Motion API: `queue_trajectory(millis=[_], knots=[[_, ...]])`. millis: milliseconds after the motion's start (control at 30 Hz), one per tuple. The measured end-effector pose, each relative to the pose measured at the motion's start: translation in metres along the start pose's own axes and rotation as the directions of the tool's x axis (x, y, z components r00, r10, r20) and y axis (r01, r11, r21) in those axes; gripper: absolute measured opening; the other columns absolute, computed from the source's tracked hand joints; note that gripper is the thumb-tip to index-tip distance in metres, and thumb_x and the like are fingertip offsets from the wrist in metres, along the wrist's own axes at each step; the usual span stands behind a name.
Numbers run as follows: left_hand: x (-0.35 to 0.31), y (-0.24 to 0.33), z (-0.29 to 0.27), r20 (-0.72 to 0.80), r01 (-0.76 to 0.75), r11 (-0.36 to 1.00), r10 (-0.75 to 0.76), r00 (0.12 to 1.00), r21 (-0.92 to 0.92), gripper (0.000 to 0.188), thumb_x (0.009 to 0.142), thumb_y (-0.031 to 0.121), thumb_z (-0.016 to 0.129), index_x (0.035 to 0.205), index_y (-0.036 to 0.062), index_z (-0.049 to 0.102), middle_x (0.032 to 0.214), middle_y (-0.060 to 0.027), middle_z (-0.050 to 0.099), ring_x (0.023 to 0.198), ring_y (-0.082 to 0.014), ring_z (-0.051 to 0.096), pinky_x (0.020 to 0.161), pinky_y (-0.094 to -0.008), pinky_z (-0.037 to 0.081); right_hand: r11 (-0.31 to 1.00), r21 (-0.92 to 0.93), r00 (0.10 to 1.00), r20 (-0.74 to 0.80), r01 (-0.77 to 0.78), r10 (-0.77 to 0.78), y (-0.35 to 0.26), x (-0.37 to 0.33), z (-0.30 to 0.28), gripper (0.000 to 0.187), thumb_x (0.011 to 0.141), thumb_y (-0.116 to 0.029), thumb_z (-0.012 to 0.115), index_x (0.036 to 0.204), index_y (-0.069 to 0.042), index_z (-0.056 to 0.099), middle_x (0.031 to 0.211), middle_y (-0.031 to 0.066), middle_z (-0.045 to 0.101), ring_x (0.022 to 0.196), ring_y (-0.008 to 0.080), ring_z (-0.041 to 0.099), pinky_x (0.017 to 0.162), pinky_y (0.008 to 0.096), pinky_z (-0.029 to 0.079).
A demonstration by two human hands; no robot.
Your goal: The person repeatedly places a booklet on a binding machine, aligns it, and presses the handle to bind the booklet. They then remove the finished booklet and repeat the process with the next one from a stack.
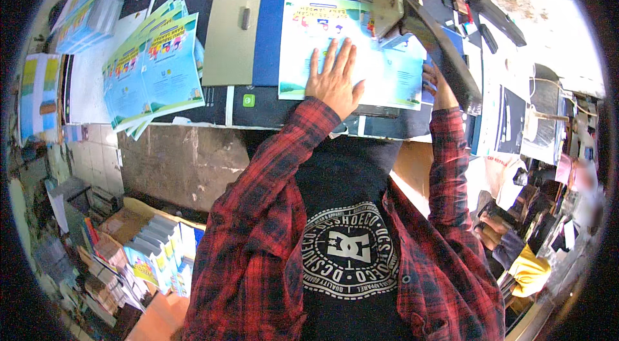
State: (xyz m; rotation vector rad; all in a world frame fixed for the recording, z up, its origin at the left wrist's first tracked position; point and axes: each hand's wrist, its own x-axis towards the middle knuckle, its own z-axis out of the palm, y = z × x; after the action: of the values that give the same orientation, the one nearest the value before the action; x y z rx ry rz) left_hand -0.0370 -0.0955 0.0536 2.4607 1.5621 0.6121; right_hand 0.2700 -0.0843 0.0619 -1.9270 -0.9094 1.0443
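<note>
The printed sheet (382, 80) lay flat on the dark worktop (214, 107), directly in front of the person, its right part reaching beneath the metal arm (445, 50) of a machine and its left edge against a blue panel (269, 38), with a tan panel (227, 44) beyond that. It looked light and thin, probably bendable rather than stiff, and the strong glare on it suggested a smooth face that could slide under a dry palm. It seemed likely to crease or scuff sooner than break, so a spread palm on the face, or a soft pinch at a near corner or side edge, would have suited it better than a tight grip; whether it was one leaf or several could not be told. The left hand (334, 78) rested palm down on its middle, fingers extended and moderately spread, thumb out to the right, enclosing nothing. The right hand (441, 88) was by the sheet's right edge, just beside the metal arm, its fingers bent; part of it was hidden, and whether it was pinching paper or merely touching the edge could not be made out. Well to the left, similar printed sheets (155, 76) lay fanned in an overlapping pile.
</note>
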Motion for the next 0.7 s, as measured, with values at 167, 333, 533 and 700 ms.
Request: queue_trajectory(millis=[167, 333, 533, 700], knots=[[-0.007, -0.011, -0.006, 0.020, 0.034, 0.999, -0.034, 0.999, -0.012, 0.074, 0.089, 0.044, 0.053, 0.149, 0.0044, 0.035, 0.158, -0.0099, 0.029, 0.147, -0.0308, 0.024, 0.117, -0.0568, 0.016, 0.948, 0.314, 0.990, 0.106, 0.058, -0.095, 0.031, 0.005, 0.007, 0.055, 0.097, -0.047, 0.051, 0.140, -0.013, 0.053, 0.124, 0.0088, 0.061, 0.107, 0.0185, 0.057, 0.092, 0.0346, 0.040], [-0.013, -0.034, -0.016, -0.006, 0.034, 0.999, -0.034, 0.999, -0.004, 0.073, 0.088, 0.045, 0.054, 0.148, 0.0053, 0.037, 0.157, -0.0087, 0.030, 0.147, -0.0295, 0.024, 0.117, -0.0573, 0.016, 0.982, 0.186, 0.986, 0.166, -0.039, 0.008, -0.030, -0.034, 0.037, 0.058, 0.095, -0.052, 0.053, 0.135, -0.010, 0.054, 0.124, 0.0105, 0.065, 0.098, 0.0155, 0.061, 0.086, 0.0311, 0.042], [-0.022, -0.056, -0.026, 0.025, 0.051, 0.996, -0.053, 0.998, 0.069, 0.072, 0.092, 0.049, 0.051, 0.148, 0.0061, 0.038, 0.158, -0.0084, 0.029, 0.147, -0.0301, 0.022, 0.117, -0.0577, 0.015, 0.967, 0.227, 0.969, 0.239, -0.115, 0.059, -0.050, -0.042, 0.053, 0.060, 0.095, -0.052, 0.053, 0.137, -0.009, 0.052, 0.126, 0.0129, 0.064, 0.104, 0.0176, 0.063, 0.085, 0.0312, 0.043], [-0.021, -0.055, -0.025, 0.004, 0.041, 0.998, -0.042, 0.999, 0.049, 0.071, 0.093, 0.052, 0.048, 0.147, 0.0072, 0.039, 0.158, -0.0074, 0.030, 0.147, -0.0294, 0.024, 0.117, -0.0569, 0.014, 0.994, 0.107, 0.975, 0.221, -0.031, 0.006, -0.044, -0.028, 0.021, 0.060, 0.097, -0.050, 0.050, 0.142, -0.009, 0.048, 0.127, 0.0106, 0.063, 0.103, 0.0179, 0.062, 0.087, 0.0322, 0.044]])
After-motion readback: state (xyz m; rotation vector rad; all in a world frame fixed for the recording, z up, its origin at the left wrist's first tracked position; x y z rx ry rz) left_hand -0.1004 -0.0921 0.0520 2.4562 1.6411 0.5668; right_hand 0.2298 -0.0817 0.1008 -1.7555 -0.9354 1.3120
